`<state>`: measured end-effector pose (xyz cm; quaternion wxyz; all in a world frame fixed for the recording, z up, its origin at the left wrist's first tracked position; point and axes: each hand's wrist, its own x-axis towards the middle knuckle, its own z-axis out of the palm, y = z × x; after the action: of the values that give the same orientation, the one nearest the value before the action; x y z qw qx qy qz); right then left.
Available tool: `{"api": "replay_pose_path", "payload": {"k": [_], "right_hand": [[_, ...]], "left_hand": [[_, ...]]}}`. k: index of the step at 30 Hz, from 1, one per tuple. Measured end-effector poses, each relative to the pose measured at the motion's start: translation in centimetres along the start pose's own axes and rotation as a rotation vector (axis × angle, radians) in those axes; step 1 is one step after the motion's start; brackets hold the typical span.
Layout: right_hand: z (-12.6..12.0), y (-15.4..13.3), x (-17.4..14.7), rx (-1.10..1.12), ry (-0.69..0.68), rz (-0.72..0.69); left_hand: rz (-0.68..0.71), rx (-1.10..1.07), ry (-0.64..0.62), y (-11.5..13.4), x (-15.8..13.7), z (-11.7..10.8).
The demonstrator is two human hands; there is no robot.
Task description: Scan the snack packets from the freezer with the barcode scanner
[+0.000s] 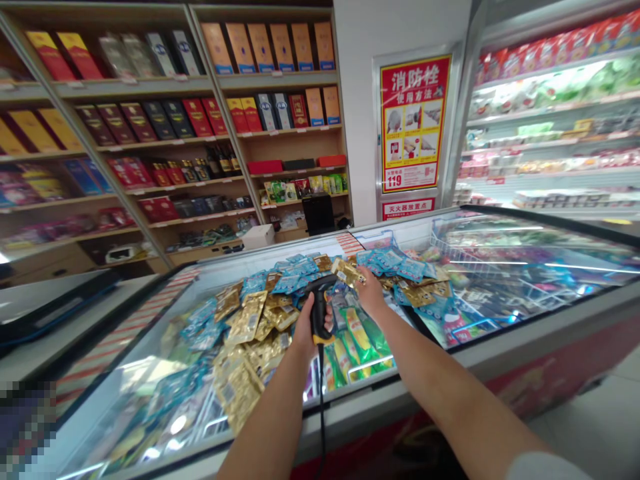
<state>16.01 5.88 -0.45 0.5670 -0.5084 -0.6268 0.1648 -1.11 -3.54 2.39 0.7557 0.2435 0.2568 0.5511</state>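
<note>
My left hand [306,321] is closed round the grip of a black and orange barcode scanner [320,308], its cable hanging down over the freezer's front edge. The scanner's head points toward a gold packet [346,272] pinched in my right hand [371,290]. Gold packets [249,319] are heaped left of the scanner on the freezer's glass top. Blue packets [300,267] lie behind it, mixed with some gold ones. To the right of my right hand is another pile of blue packets [413,268] and gold ones.
The chest freezer [467,359] spans the front, with green and yellow packs [357,333] visible inside. Shelves of boxed goods [160,120] stand behind. A red fire-hydrant poster [415,127] hangs on the wall, and a lit refrigerated display [550,133] is at right.
</note>
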Motion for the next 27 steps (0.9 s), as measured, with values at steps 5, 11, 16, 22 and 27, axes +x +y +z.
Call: {"api": "replay_pose_path", "payload": {"k": [5, 11, 16, 22, 27], "right_hand": [[-0.33, -0.3, -0.21, -0.009, -0.005, 0.036], [-0.07, 0.14, -0.17, -0.033, -0.003, 0.033], [0.16, 0.5, -0.22, -0.057, 0.004, 0.019], [0.04, 0.29, -0.26, -0.065, -0.002, 0.054], [0.03, 0.08, -0.29, -0.086, 0.01, 0.067]], "left_hand": [[0.009, 0.021, 0.003, -0.06, -0.08, 0.11], [0.016, 0.027, 0.0, -0.06, -0.31, 0.15], [0.019, 0.03, -0.015, -0.06, -0.3, 0.06], [0.037, 0.02, -0.004, -0.1, -0.28, 0.0], [0.051, 0.006, 0.012, -0.12, -0.34, -0.01]]}}
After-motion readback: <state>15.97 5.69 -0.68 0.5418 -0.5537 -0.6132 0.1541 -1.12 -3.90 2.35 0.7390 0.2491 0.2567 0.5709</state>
